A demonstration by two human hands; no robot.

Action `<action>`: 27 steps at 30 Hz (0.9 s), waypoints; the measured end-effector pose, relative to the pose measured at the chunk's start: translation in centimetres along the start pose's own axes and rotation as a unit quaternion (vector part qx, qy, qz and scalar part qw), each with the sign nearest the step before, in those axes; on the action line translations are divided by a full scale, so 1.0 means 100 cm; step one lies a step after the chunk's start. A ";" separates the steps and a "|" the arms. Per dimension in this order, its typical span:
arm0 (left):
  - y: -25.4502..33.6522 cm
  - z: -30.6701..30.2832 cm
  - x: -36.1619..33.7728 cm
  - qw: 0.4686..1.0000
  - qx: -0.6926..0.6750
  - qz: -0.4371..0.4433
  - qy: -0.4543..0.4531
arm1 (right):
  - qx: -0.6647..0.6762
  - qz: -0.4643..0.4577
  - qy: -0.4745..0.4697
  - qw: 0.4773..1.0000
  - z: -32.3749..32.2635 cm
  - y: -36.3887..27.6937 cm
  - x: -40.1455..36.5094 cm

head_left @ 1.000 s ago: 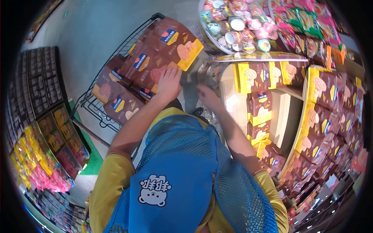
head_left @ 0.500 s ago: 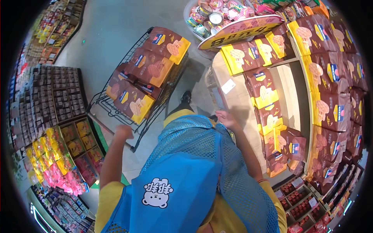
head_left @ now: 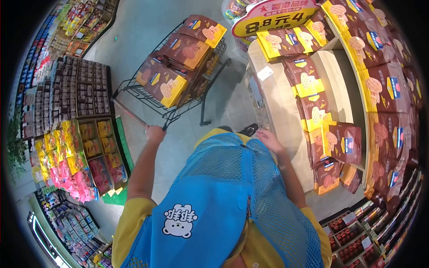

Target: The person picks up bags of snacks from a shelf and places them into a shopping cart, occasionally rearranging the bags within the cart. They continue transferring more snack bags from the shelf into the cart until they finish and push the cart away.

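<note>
My left hand point(head_left: 155, 133) is closed round the right end of the shopping cart handle point(head_left: 130, 112). The black wire shopping cart point(head_left: 199, 105) stands ahead of me, turned at an angle. Several brown and yellow snack bags point(head_left: 167, 87) with waffle pictures lie piled in it. My right hand point(head_left: 269, 140) hangs beside the wooden display shelf point(head_left: 277, 96), fingers loosely bent and apart, holding nothing I can see. Similar brown bags point(head_left: 308, 85) stand along that shelf.
A price sign point(head_left: 272, 20) and a tub of packets stand at the far end of the shelf. More bags point(head_left: 382, 89) fill the racks on the right. Candy shelves point(head_left: 80, 98) and a green floor strip point(head_left: 125, 147) are on the left.
The cart has moved forward and swung round, farther from my body. My left hand is now on its handle. The shelf and sign have shifted in view.
</note>
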State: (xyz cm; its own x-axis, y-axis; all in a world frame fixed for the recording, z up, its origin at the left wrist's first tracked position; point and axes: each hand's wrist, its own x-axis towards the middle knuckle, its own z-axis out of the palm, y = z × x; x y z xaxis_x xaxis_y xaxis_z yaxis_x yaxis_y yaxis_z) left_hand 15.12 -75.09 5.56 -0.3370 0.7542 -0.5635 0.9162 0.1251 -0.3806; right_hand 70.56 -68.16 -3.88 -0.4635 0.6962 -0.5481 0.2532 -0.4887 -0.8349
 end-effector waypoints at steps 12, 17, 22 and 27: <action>0.108 -0.002 -0.080 0.935 -0.133 0.234 0.229 | 0.023 0.083 0.109 0.990 0.092 0.107 -0.179; 0.159 0.000 -0.102 0.937 -0.114 0.254 0.213 | 0.008 0.047 0.120 0.992 0.119 0.118 -0.229; 0.212 0.005 -0.131 0.925 -0.117 0.314 0.181 | -0.073 0.018 0.138 0.988 0.124 0.125 -0.266; 0.258 0.019 -0.172 0.927 -0.133 0.303 0.177 | -0.005 0.057 0.131 0.990 0.117 0.135 -0.275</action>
State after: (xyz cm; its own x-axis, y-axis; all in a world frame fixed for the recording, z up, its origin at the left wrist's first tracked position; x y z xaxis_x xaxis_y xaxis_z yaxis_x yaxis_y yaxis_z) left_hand 44.12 -86.05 3.98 0.3050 0.8964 -0.3217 0.9513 -0.2707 0.1476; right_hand 76.80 -100.01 0.50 -0.1953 0.7500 -0.6319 0.3009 -0.5674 -0.7665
